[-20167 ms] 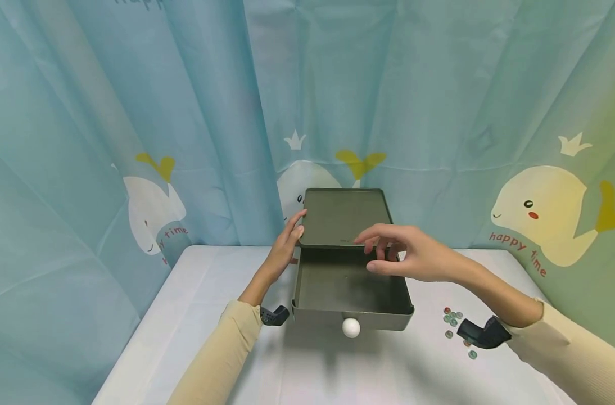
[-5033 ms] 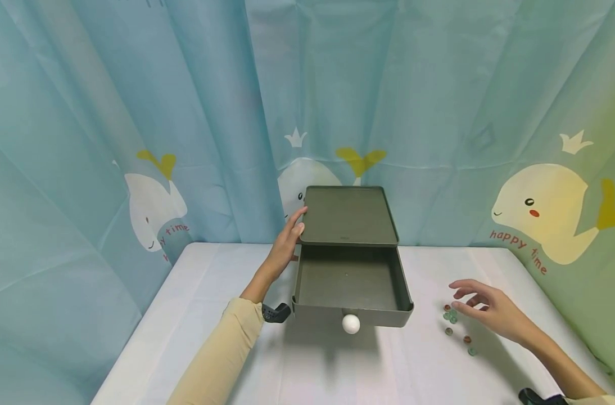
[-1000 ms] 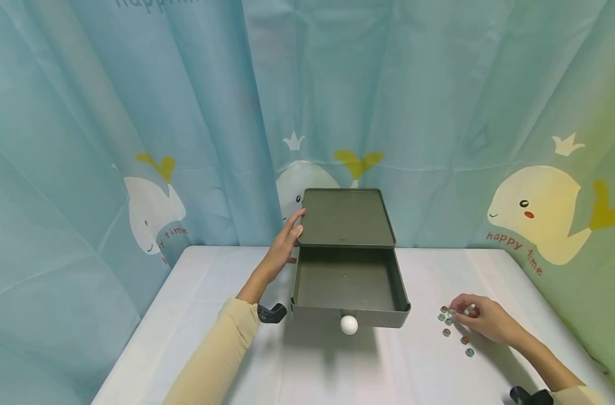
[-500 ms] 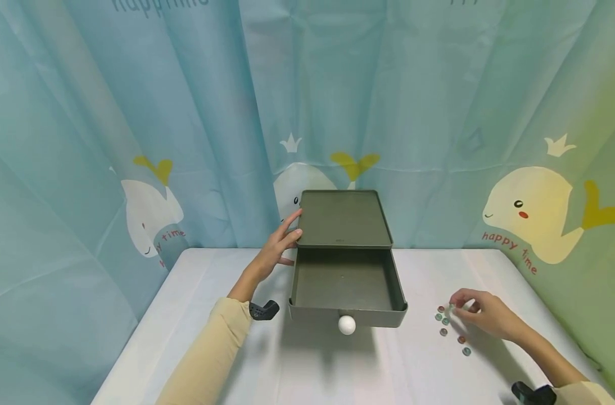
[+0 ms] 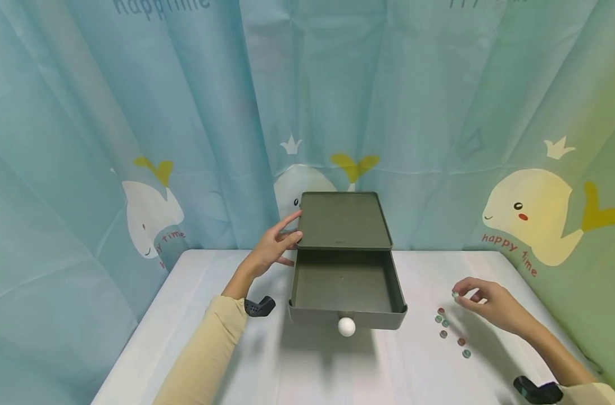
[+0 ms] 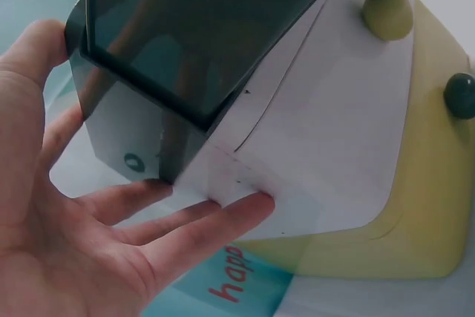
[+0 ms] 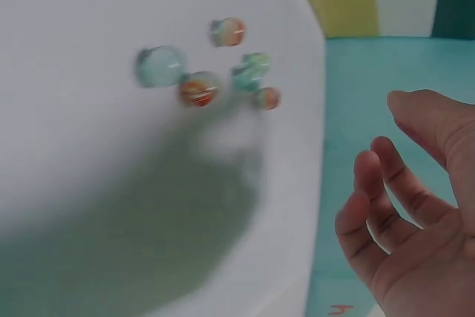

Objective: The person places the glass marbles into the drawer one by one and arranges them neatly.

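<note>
While left hand [image 5: 273, 246] rests flat against box [image 5: 344, 220], right hand [image 5: 484, 302] raised, pinching marble [image 5: 455, 294]

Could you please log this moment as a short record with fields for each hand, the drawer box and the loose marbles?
left hand: left hand rests with straight fingers on the left side of the drawer box
right hand: right hand pinches one marble, lifted above the table
drawer: drawer pulled open, looks empty, white knob at its front
loose marbles: five marbles on the table, right of the drawer
backdrop: whale-print curtain
</note>
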Demonstrator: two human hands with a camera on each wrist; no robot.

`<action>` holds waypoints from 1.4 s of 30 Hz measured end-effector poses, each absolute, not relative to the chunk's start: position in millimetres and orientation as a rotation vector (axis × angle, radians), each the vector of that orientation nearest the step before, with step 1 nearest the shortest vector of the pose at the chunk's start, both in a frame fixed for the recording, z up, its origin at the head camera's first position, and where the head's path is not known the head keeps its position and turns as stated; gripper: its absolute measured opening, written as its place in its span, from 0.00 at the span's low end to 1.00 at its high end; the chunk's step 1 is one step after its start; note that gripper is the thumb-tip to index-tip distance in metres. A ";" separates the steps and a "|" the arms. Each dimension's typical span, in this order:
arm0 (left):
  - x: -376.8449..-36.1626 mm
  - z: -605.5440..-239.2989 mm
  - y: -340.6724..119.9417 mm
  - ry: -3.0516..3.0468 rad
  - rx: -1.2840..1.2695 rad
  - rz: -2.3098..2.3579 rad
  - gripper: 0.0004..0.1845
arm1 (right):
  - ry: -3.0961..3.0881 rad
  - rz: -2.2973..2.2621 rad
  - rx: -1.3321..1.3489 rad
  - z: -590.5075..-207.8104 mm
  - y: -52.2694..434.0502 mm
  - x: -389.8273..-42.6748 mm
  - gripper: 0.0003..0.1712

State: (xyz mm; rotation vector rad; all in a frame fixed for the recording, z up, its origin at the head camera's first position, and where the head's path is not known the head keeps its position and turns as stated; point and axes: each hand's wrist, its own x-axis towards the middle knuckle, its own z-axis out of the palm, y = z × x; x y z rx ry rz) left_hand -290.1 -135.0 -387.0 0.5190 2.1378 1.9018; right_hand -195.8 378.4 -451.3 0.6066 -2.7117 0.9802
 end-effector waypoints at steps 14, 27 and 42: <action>-287.1 -385.6 -140.8 2.112 0.598 1.860 0.35 | -2.600 0.967 0.718 -402.6 355.9 -200.3 0.11; -291.5 -388.7 -139.6 2.119 0.587 1.884 0.34 | -2.623 1.055 0.800 -342.5 325.7 -205.2 0.09; -288.0 -385.6 -138.0 2.130 0.559 1.904 0.34 | -2.636 1.166 1.086 -298.2 280.8 -221.6 0.10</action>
